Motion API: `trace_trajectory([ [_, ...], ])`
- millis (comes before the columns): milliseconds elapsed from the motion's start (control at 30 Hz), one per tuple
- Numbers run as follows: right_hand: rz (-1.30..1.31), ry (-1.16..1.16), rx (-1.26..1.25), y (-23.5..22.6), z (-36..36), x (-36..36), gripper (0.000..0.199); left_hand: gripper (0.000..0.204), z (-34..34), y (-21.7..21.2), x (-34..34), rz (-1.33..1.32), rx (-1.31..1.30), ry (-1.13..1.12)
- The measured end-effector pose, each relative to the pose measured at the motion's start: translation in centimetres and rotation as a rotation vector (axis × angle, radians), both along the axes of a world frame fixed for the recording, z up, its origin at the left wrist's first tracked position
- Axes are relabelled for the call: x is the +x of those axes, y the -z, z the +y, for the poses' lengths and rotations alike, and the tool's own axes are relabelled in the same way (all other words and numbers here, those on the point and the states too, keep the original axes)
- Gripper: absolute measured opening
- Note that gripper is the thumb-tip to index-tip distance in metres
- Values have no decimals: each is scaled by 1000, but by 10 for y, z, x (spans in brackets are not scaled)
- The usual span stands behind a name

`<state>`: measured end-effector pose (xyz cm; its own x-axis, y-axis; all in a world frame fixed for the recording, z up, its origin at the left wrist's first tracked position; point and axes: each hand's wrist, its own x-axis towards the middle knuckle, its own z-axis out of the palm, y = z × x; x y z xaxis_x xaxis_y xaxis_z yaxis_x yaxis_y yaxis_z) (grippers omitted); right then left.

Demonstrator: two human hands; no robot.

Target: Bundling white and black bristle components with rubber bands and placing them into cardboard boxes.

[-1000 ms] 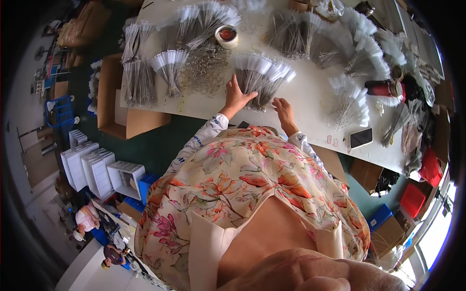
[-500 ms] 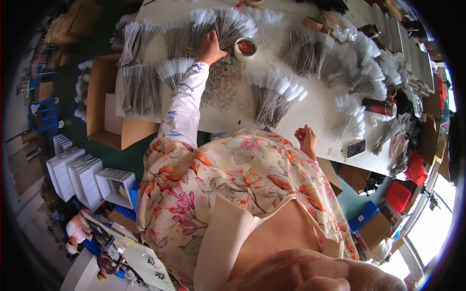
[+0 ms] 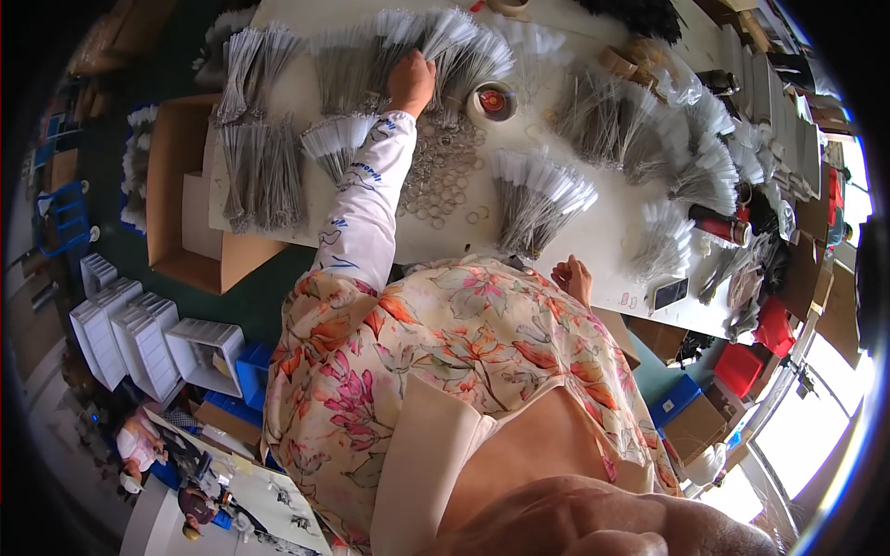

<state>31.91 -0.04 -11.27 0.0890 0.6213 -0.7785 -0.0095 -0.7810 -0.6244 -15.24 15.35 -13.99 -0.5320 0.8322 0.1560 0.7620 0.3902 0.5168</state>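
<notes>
- One open cardboard box (image 3: 172, 190) stands left, a pale panel (image 3: 199, 222) inside.
- Several white crates (image 3: 146, 345) sit nearer, contents unclear.
- The left hand (image 3: 411, 83) is at the white-tipped wire bundles (image 3: 451, 48) on the far table (image 3: 603, 218); I cannot tell its grip.
- The right hand (image 3: 573, 278), fingers curled, is nearer, beside another bundle (image 3: 542, 202).

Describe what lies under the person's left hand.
White-tipped wire bundles show beside the left hand, and metal rings lie nearer the body. Whatever is directly beneath the hand is covered.
</notes>
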Motion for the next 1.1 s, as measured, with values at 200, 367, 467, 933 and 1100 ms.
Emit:
trace_trajectory([
  [200, -8, -82, -19, 2, 1, -9, 26, 44, 22, 14, 38, 41, -38, -287],
  [367, -27, -137, 24, -7, 1, -11, 27, 79, 5, 12, 16, -145, 40, -101],
  [467, -10, -176, 89, -26, 8, -19, 25, 81, -3, 17, 6, -140, -53, -6],
  [933, 390, -896, 202, -60, 107, -228, 24, 40, -19, -40, -38, -605, -56, 54],
  [1100, -49, -1121, 361, -54, 136, -313, 24, 65, -27, -103, -149, -309, -40, -6],
])
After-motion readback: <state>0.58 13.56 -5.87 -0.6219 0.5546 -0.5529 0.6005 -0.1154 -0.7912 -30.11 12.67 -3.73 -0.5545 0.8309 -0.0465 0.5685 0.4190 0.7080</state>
